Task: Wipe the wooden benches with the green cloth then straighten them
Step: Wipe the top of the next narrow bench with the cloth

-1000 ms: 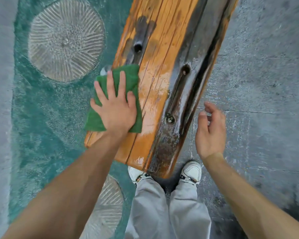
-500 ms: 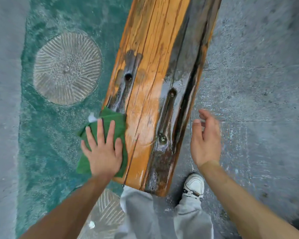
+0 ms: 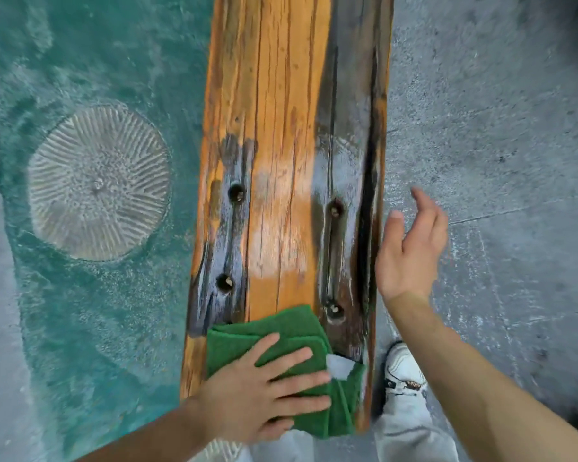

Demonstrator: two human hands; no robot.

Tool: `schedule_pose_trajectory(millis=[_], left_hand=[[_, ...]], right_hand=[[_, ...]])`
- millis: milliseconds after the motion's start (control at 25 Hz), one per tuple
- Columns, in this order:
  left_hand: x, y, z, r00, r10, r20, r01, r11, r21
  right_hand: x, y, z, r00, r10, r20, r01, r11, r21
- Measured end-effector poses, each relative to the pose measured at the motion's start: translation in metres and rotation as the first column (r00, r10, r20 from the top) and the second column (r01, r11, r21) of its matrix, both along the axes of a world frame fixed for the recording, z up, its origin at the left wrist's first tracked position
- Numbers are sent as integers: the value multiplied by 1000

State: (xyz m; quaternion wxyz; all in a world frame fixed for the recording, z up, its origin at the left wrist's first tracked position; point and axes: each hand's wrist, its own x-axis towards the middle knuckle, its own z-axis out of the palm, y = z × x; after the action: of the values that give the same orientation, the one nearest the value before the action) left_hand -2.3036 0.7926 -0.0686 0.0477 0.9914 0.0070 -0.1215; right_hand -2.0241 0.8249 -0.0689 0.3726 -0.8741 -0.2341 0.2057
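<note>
Green cloth [image 3: 291,341] is pressed flat on the bench [image 3: 281,128] near end by the left hand [image 3: 257,391], fingers straight. Right hand [image 3: 407,255] hangs relaxed, empty. Wiping judged underway; straightening not yet begun.

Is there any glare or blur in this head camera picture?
Head view: pale glare sits on the wet wooden bench between its bolt holes; the right hand has blurred fingertips; the left hand on the green cloth is sharper; light is soft, without hard shadows.
</note>
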Motion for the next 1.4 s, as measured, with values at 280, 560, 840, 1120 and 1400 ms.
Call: schedule_pose_trajectory(millis=[280, 560, 840, 1120, 1400], left_hand=[[168, 261, -12, 933, 329, 146, -336, 941, 26], [-23, 3, 14, 717, 693, -74, -695, 719, 8], [112, 209, -7, 418, 902, 106, -891, 430, -148], [99, 138, -13, 824, 551, 137, -549, 834, -50], [105, 283, -12, 541, 828, 146, -827, 556, -88]], right_hand=[[-48, -33, 1, 977, 63, 206, -66, 998, 8], [-53, 2, -21, 955, 216, 205, -177, 965, -194], [-56, 0, -30, 929, 240, 282, -181, 958, -220], [-53, 1, -28, 921, 246, 302, -184, 958, -221], [-53, -1, -32, 907, 272, 321, -203, 951, -231]])
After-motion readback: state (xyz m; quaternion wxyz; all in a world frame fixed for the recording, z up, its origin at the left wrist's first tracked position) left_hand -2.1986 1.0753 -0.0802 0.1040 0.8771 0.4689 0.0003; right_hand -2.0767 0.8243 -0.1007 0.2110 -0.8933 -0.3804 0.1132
